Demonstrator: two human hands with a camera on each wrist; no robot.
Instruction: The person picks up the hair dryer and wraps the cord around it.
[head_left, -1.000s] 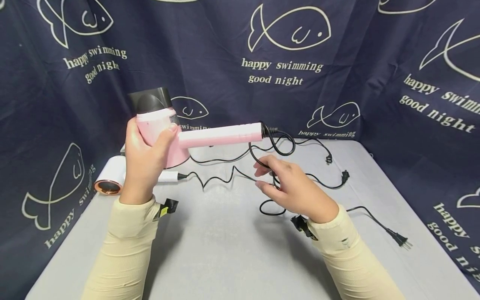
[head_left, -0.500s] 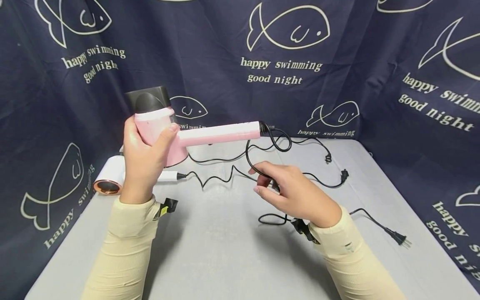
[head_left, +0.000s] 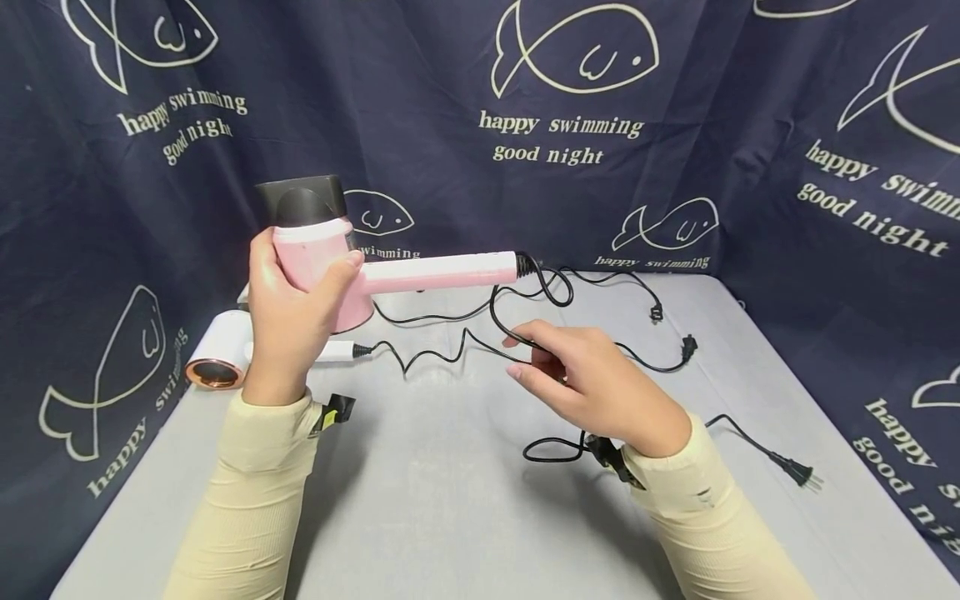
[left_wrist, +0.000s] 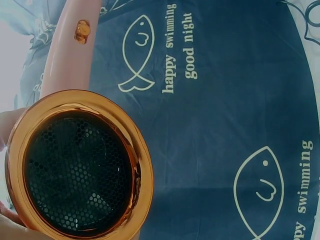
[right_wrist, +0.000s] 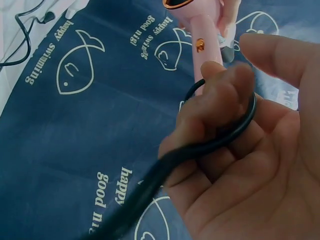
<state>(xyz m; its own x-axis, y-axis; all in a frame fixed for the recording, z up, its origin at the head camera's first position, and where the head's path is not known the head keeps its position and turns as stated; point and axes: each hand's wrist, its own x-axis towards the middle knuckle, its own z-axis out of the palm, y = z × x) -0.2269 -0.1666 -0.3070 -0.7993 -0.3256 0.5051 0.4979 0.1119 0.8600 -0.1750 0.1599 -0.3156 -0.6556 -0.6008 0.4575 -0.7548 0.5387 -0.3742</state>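
My left hand [head_left: 292,325] grips the barrel of a pink hair dryer [head_left: 442,273], raised over the table, its handle pointing right. A black nozzle [head_left: 307,200] caps the upper end. In the left wrist view, the other end shows a copper-coloured ring [left_wrist: 142,170] around dark mesh. From the handle's end, a black power cord [right_wrist: 190,152] runs down to my right hand [head_left: 600,383]. The right wrist view shows that cord crossing the curled fingers, with the thumb held apart from them. A loop of cord hangs below the wrist.
A white hair dryer [head_left: 225,342] lies at the left, partly behind my left forearm. Loose black cords cross the back of the grey table [head_left: 435,500], with plugs at the right, including a two-pin plug [head_left: 798,473]. A dark fish-print curtain [head_left: 420,108] surrounds the table.
My right hand has shifted slightly down and right, and its fingers have curled in around the cord. The cord loop beneath it has moved lower. My left hand keeps its grip, almost still.
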